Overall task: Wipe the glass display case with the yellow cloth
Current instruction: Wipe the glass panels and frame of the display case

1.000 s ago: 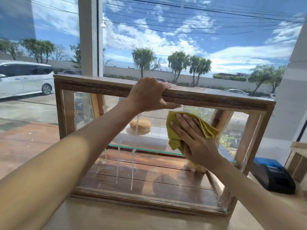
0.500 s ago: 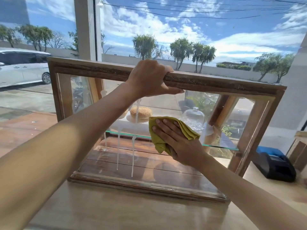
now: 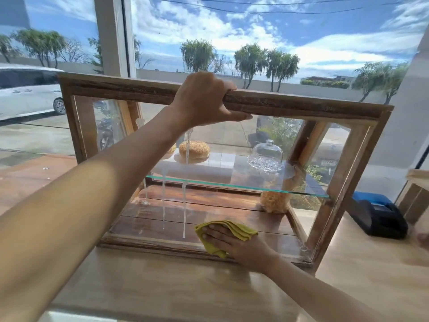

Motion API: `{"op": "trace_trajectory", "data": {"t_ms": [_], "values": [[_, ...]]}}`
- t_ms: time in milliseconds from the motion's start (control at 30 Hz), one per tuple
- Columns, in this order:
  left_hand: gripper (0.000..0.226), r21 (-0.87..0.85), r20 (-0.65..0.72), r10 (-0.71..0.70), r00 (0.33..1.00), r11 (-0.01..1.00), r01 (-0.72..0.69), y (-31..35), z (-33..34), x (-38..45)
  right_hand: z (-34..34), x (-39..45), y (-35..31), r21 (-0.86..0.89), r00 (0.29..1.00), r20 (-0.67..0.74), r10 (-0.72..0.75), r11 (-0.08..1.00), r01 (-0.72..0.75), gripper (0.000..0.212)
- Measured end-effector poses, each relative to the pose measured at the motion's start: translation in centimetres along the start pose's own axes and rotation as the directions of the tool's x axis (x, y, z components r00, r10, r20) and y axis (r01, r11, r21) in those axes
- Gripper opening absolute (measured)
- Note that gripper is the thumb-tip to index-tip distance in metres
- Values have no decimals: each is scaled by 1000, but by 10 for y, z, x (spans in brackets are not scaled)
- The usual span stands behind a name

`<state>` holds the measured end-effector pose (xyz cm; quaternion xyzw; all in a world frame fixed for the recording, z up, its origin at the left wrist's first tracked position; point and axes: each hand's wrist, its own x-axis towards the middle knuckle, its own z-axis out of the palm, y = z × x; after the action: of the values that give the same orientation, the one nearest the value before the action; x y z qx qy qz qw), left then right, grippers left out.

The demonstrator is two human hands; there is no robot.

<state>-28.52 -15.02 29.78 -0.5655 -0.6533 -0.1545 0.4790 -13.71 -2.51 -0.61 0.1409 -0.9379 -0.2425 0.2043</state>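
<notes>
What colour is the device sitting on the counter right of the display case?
The device is black, with blue at its back; head view.

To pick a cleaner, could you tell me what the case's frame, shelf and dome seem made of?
The frame looks like rough, weathered wood: grain and worn edges show. The shelf is clear glass with a greenish edge. The dome is probably glass: transparent, textured base.

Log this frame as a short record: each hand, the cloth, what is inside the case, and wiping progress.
left hand: grips the top rail of the display case
right hand: flat, pressing the yellow cloth on the lower front glass
glass shelf: holds a bun and a glass dome
residue: white drips run down the glass left of the cloth
progress: unfinished
</notes>
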Motion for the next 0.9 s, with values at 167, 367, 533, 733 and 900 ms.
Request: {"op": "trace_trajectory", "data": {"t_ms": [167,367,533,733,900], "values": [[67,7,5,7,1000,1000,-7,-1,-1,-1,9,-8,-2,14,993,110,-36,999,34,63],[73,-17,7,12,1000,1000,-12,-2,-1,-1,-6,-32,15,-73,982,167,-90,992,104,50],[75,-21,3,16,1000,1000,-16,0,0,-1,-32,-64,28,-160,993,116,-20,986,39,48],[74,-23,-3,25,1000,999,-25,0,-1,0,-29,-115,49,-168,994,112,-3,985,22,48],[77,-21,3,19,1000,1000,-19,0,-1,-3,-34,-138,52,-142,978,210,-17,989,48,68]]}}
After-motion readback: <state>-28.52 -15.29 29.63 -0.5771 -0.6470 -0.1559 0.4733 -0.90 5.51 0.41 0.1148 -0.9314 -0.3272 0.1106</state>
